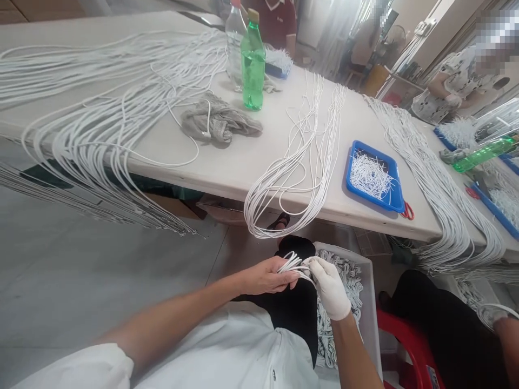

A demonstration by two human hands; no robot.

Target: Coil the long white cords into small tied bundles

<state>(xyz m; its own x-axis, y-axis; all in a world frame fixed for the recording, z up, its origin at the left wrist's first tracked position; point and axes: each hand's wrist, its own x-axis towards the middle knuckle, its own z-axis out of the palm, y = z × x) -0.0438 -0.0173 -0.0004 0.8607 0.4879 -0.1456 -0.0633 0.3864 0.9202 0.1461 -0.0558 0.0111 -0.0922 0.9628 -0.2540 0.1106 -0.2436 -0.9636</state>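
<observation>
My left hand [263, 275], bare, and my right hand [330, 288], in a white glove, meet low in the view. Both grip a small looped bunch of white cord [292, 263] between them. Below my right hand, a white plastic crate [368, 302] stands by my black-clad knee, heaped with coiled white cord [338, 302]. Farther ahead, long white cords [284, 189] lie across a pale table [251, 167] and hang over its front edge, out of reach of both hands.
A blue tray [352, 173] of short white cord pieces sits on the table with red scissors [407, 212] at its corner. A green bottle [253, 65], a clear bottle [234, 48] and a grey cloth [217, 120] stand farther back. Co-workers sit around; a red stool [409, 346] is right.
</observation>
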